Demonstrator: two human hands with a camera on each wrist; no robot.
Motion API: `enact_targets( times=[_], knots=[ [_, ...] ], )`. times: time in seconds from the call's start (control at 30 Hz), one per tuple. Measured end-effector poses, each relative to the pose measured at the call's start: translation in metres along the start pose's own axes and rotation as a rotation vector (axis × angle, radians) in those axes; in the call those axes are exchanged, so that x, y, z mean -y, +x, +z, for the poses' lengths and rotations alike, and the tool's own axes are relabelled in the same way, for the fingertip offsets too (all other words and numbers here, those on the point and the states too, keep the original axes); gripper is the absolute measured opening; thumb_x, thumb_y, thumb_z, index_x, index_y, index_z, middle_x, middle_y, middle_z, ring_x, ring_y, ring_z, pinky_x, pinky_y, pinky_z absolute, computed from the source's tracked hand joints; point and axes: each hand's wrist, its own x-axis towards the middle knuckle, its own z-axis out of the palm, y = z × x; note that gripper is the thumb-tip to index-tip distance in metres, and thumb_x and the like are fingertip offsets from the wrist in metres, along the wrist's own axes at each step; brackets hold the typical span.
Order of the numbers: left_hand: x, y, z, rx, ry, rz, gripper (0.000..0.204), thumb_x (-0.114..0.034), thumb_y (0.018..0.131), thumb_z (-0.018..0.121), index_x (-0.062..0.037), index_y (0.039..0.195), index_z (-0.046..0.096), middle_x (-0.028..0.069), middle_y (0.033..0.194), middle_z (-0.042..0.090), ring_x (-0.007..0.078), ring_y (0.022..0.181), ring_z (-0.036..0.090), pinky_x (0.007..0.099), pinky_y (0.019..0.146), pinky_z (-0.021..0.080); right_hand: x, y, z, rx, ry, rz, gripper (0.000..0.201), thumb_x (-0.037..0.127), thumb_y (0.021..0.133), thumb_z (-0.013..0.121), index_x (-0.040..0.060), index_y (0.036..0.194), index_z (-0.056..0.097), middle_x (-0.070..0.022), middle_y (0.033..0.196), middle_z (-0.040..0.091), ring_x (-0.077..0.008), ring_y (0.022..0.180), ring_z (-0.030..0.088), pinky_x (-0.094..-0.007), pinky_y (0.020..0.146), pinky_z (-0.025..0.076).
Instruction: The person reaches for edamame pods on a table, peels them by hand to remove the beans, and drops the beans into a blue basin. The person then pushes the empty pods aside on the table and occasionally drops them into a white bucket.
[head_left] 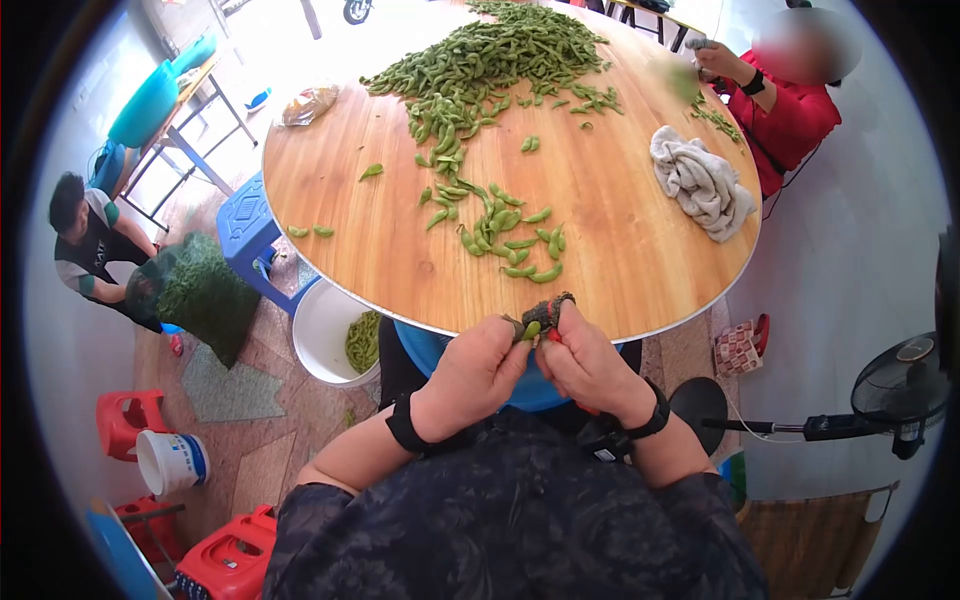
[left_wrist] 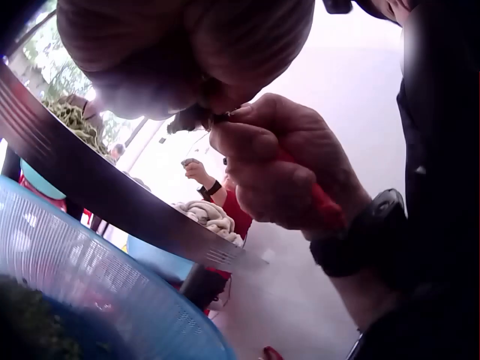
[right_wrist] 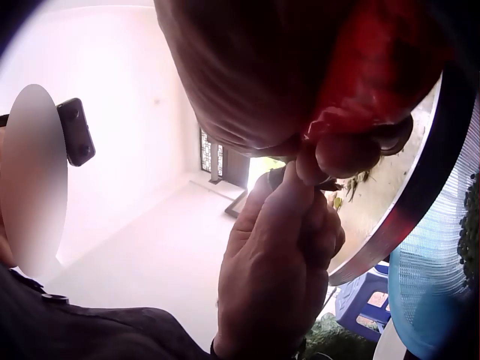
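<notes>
Green pod (head_left: 533, 329), red object (left_wrist: 324, 204) gripped in hands (head_left: 478, 368) (head_left: 592, 370), heaped pods (head_left: 490, 60) beyond, cloth (head_left: 700, 185) at right

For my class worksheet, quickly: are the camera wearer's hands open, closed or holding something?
Left hand: closed, pinching a green pod.
Right hand: closed around a red object, partly hidden.

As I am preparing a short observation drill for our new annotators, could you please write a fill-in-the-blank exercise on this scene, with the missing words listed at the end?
1. Between the left hand and the right hand is a green bean ____.
2. Seen from the hands, the big heap lies at the ____ end of the table, not the near one.
3. In the head view, the cloth lies toward the table's ____ edge.
4. The person beyond the cloth wears a ____ top.

Missing words: pod; far; right; red.
</notes>
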Motion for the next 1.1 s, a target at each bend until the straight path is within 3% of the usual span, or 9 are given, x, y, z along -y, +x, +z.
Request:
enact_targets(
  times=[0.07, 0.33, 0.43, 0.5, 0.6, 0.73, 0.87, 1.0, 1.1],
  knots=[
    [-0.005, 0.001, 0.0, -0.031, 0.118, 0.126, 0.015, -0.007, 0.087, 0.06, -0.0015, 0.079, 0.049, 0.0177, 0.071, 0.052, 0.0388, 0.064, 0.052, 0.0418, 0.056, 0.042, -0.002, 0.0, 0.002, -0.006, -0.029, -0.005, 0.012, 0.008, 0.089, 0.046, 0.0005, 0.097, 0.042, -0.0123, 0.066, 0.054, -0.0257, 0.058, 0.056, -0.0377, 0.054, 0.045],
    [0.003, 0.001, -0.01, 0.024, 0.103, 0.087, 0.017, -0.01, 0.087, 0.063, -0.0002, 0.082, 0.051, 0.0171, 0.072, 0.051, 0.0369, 0.066, 0.053, 0.0405, 0.057, 0.043, -0.002, -0.006, 0.005, -0.049, 0.056, -0.074, 0.015, 0.007, 0.09, 0.044, 0.0029, 0.105, 0.047, -0.0091, 0.066, 0.053, -0.0196, 0.052, 0.054, -0.0337, 0.048, 0.044],
    [0.001, -0.001, -0.018, 0.241, -0.087, -0.088, 0.021, -0.018, 0.093, 0.058, -0.0018, 0.081, 0.051, 0.0107, 0.067, 0.051, 0.0273, 0.061, 0.052, 0.0349, 0.054, 0.042, 0.005, -0.007, -0.003, 0.129, 0.37, 0.129, 0.014, 0.006, 0.091, 0.042, 0.0049, 0.104, 0.048, -0.0035, 0.065, 0.052, -0.0108, 0.045, 0.048, -0.0253, 0.041, 0.04],
    [0.003, -0.002, -0.018, 0.453, -0.748, -0.541, 0.029, -0.027, 0.098, 0.05, -0.004, 0.081, 0.052, 0.0018, 0.065, 0.048, 0.0144, 0.059, 0.049, 0.0288, 0.052, 0.039, 0.006, -0.006, -0.004, 0.18, 0.551, 0.188, 0.013, 0.007, 0.092, 0.042, 0.0061, 0.103, 0.049, -0.0018, 0.065, 0.051, -0.0085, 0.043, 0.046, -0.0225, 0.039, 0.039],
    [0.012, -0.004, -0.011, 0.492, -1.167, -0.701, 0.03, -0.029, 0.101, 0.041, -0.0063, 0.084, 0.053, -0.0016, 0.07, 0.05, 0.0093, 0.063, 0.046, 0.0229, 0.057, 0.038, 0.005, -0.002, -0.005, 0.22, 0.721, 0.257, 0.011, 0.007, 0.094, 0.041, 0.0077, 0.101, 0.049, -0.0003, 0.064, 0.05, -0.0064, 0.041, 0.044, -0.0196, 0.038, 0.037],
    [0.001, 0.0, -0.01, 0.288, -0.319, -0.27, 0.017, -0.019, 0.093, 0.057, -0.0029, 0.09, 0.053, -0.0012, 0.067, 0.047, 0.0096, 0.06, 0.044, 0.0241, 0.055, 0.037, -0.002, -0.001, -0.01, 0.104, 0.556, 0.195, 0.008, 0.009, 0.095, 0.042, 0.0092, 0.098, 0.05, -0.0002, 0.062, 0.049, -0.0063, 0.041, 0.044, -0.0198, 0.038, 0.037],
    [-0.011, 0.006, -0.017, 0.043, 0.073, -0.11, 0.036, -0.028, 0.077, 0.076, -0.0026, 0.093, 0.057, 0.005, 0.061, 0.043, 0.0172, 0.053, 0.044, 0.0304, 0.049, 0.035, 0.005, 0.005, -0.024, -0.136, 0.325, 0.237, 0.007, 0.012, 0.093, 0.048, 0.0078, 0.099, 0.049, 0.0008, 0.063, 0.05, -0.0052, 0.044, 0.047, -0.0202, 0.04, 0.039],
    [0.018, 0.027, 0.001, 0.148, -0.322, -0.233, 0.028, -0.024, 0.082, 0.07, -0.0014, 0.089, 0.055, 0.0024, 0.058, 0.047, 0.011, 0.052, 0.043, 0.0292, 0.048, 0.037, -0.016, 0.017, -0.013, -0.348, -0.463, -0.293, 0.017, 0.015, 0.087, 0.051, 0.0023, 0.097, 0.045, -0.0216, 0.062, 0.056, -0.0367, 0.054, 0.059, -0.0452, 0.05, 0.045],
    [0.003, 0.04, 0.003, 0.184, -0.238, -0.211, 0.022, -0.022, 0.088, 0.062, -0.0016, 0.086, 0.054, 0.001, 0.059, 0.051, 0.0084, 0.051, 0.046, 0.0262, 0.047, 0.038, 0.002, 0.005, -0.005, -0.238, -0.505, -0.256, 0.018, 0.015, 0.087, 0.051, 0.001, 0.094, 0.043, -0.027, 0.067, 0.056, -0.0468, 0.064, 0.056, -0.0505, 0.056, 0.046]
  ],
)
